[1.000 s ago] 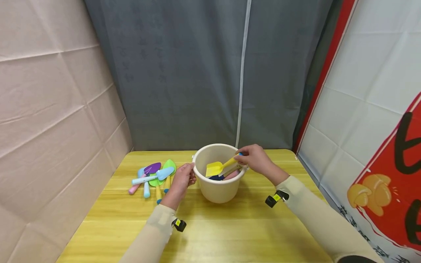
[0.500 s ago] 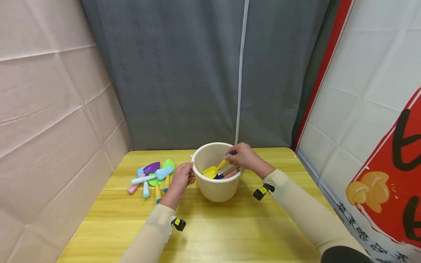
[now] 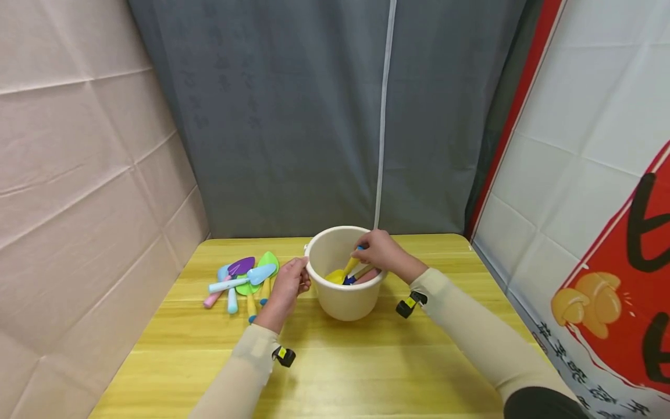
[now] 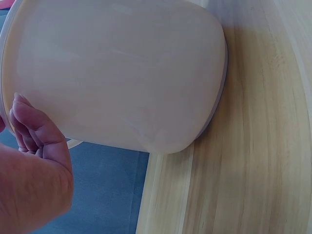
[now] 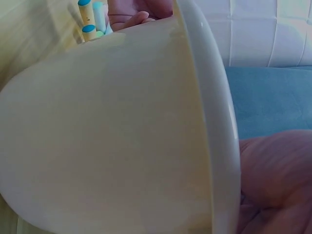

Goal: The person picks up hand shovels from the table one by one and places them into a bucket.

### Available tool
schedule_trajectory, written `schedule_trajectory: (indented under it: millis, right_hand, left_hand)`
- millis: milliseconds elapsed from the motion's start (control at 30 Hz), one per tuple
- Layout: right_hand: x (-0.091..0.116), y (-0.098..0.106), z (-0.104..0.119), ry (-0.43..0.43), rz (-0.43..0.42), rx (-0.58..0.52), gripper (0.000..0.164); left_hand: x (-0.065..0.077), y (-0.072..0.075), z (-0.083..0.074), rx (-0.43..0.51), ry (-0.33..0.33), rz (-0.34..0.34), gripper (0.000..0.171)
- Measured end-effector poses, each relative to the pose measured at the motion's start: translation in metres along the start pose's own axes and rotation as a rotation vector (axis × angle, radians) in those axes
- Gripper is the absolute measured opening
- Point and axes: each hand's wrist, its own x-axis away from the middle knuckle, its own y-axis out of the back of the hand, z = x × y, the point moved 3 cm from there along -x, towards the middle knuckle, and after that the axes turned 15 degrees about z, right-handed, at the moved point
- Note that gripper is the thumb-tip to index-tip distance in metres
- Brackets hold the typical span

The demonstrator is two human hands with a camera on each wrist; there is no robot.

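A cream bucket (image 3: pixel 348 304) stands upright on the table. My left hand (image 3: pixel 287 285) pinches its rim on the left side; the left wrist view shows that hand (image 4: pixel 39 170) with curled fingers against the bucket wall (image 4: pixel 122 73). Over the right rim, my right hand (image 3: pixel 384 251) reaches in and pinches the blue-tipped handle of a yellow toy shovel (image 3: pixel 335 276), blade down inside. Beside it in the bucket lie a dark-blue-bladed tool (image 3: pixel 349 280) and a pink handle (image 3: pixel 368 276). In the right wrist view the bucket wall (image 5: pixel 117 131) hides the shovel, and the right hand (image 5: pixel 280 180) shows behind the rim.
Left of the bucket lies a pile of several toy trowels, with a light blue trowel (image 3: pixel 262 274) on top, a purple trowel (image 3: pixel 242 266) and a green trowel (image 3: pixel 269 259). A grey curtain (image 3: pixel 293 145) hangs behind the wooden table (image 3: pixel 335 372).
My right hand has moved left and inward over the bucket, lowering the yellow shovel deeper and tilting it steeper. The left hand stays on the rim.
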Motion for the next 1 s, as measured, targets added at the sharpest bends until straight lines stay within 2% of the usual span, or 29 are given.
schedule_trajectory:
  millis: [500, 1000]
  right_hand:
    - [-0.0024, -0.0055, 0.0019, 0.013, 0.002, 0.156, 0.016]
    - [0.0005, -0.0032, 0.001, 0.013, -0.021, 0.127, 0.016]
  left_hand:
    - [0.0004, -0.0003, -0.0003, -0.001, -0.006, 0.002, 0.038]
    - [0.001, -0.0017, -0.0013, -0.003, -0.006, -0.006, 0.037]
